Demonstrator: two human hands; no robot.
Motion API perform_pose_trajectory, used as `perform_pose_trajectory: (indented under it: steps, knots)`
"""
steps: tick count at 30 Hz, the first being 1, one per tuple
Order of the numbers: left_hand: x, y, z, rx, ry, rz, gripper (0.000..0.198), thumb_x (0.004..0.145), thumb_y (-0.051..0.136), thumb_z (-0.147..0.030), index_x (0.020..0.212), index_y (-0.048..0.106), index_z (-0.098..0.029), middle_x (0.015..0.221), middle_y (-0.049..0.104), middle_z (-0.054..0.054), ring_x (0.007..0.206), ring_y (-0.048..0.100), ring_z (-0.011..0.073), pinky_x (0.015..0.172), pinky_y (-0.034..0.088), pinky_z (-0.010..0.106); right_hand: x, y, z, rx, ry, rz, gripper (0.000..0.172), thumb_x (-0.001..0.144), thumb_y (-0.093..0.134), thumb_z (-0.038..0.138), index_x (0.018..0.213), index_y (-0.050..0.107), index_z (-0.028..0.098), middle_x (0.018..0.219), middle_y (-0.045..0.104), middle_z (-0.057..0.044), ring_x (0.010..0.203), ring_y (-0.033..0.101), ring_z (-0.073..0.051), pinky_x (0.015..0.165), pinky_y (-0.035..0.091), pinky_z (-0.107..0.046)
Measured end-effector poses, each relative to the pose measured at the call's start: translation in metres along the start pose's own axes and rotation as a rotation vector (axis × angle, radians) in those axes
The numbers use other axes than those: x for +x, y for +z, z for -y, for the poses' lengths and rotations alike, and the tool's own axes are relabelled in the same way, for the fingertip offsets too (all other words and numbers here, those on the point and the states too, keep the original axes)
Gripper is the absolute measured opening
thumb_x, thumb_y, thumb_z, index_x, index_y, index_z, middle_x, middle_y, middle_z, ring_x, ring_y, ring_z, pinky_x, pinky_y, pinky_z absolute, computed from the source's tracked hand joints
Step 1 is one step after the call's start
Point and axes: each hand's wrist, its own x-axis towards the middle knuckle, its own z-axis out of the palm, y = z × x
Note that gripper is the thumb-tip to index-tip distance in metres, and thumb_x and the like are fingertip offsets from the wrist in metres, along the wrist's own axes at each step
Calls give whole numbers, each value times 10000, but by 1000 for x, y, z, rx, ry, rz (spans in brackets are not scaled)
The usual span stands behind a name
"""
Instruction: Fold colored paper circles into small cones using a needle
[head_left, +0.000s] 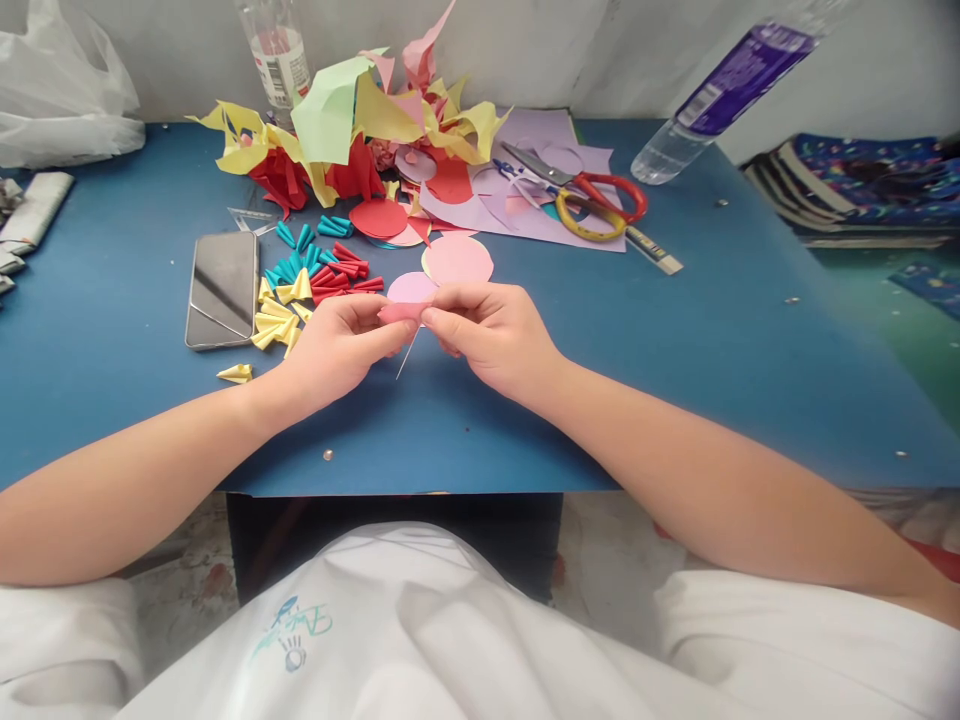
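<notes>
Both hands meet over the blue table (112,330). My left hand (341,345) and my right hand (491,335) pinch a small pink paper piece (401,311) between their fingertips, rolled around a thin stick (407,355) that pokes down below it. Just behind the hands lie two pink paper circles (457,260). Left of the hands sits a pile of small rolled paper cones (307,280) in yellow, red and teal.
A phone (223,288) lies face up at the left. Coloured paper scraps (360,130) are heaped at the back, with scissors (585,195) on purple paper. A plastic bottle (712,100) lies at the back right, another bottle (279,55) stands behind the scraps.
</notes>
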Motion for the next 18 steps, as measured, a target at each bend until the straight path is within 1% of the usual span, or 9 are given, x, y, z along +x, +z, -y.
perform_pose_trajectory:
  steps: [2, 4, 6, 8, 11, 13, 15, 18]
  knots:
    - [0, 0, -1, -7, 7, -7, 279, 953, 966, -443, 871, 822, -218, 803, 682, 20, 778, 613, 189, 703, 492, 355, -1, 0, -2, 0, -15, -13, 593, 853, 1119, 770, 847, 862, 236, 767, 762, -41, 870, 786, -269, 758, 657, -389]
    - [-1, 0, -3, -12, 18, 3, 288, 949, 964, -408, 830, 796, -206, 780, 626, 17, 751, 550, 171, 648, 434, 345, -2, -1, -4, 1, -20, -36, 541, 867, 1127, 708, 858, 880, 227, 844, 838, -62, 844, 779, -249, 740, 652, -383]
    - [-1, 0, -5, -6, 45, 27, 333, 949, 965, -414, 792, 763, -201, 758, 563, 5, 728, 481, 154, 611, 378, 336, -2, -1, -5, 6, -13, -50, 503, 868, 1133, 660, 856, 887, 221, 948, 906, -94, 828, 771, -239, 709, 641, -381]
    - [-2, 0, -7, 8, 81, 37, 376, 945, 968, -433, 769, 733, -200, 749, 525, -6, 721, 436, 143, 600, 362, 322, -3, -1, -5, 10, -4, -52, 485, 870, 1131, 642, 855, 893, 220, 1007, 934, -117, 824, 767, -241, 677, 626, -378]
    - [-2, 1, -9, 15, 143, 30, 398, 930, 971, -435, 752, 701, -203, 735, 511, -19, 721, 430, 137, 614, 411, 298, -3, -2, -5, 11, -1, -49, 458, 881, 1125, 622, 869, 901, 223, 957, 917, -112, 808, 753, -240, 658, 602, -372]
    - [-2, 2, -9, 2, 166, 26, 393, 914, 973, -417, 742, 691, -203, 722, 505, -26, 714, 429, 132, 624, 430, 288, -3, -2, -5, -6, -7, -44, 436, 889, 1117, 606, 866, 897, 230, 928, 903, -96, 766, 708, -218, 646, 581, -367]
    - [-2, 3, -8, -8, 163, 18, 378, 892, 980, -411, 745, 704, -200, 720, 514, -29, 705, 429, 126, 623, 425, 282, -2, -3, -7, -33, -18, -40, 411, 915, 1089, 599, 875, 900, 236, 889, 877, -74, 718, 634, -194, 629, 551, -363]
    - [-2, 4, -8, 5, 119, -17, 349, 868, 988, -435, 771, 756, -193, 745, 569, -15, 705, 462, 130, 613, 402, 280, -2, -5, -11, -57, -35, -35, 407, 959, 1053, 616, 929, 920, 233, 781, 781, -32, 674, 540, -172, 611, 497, -351]
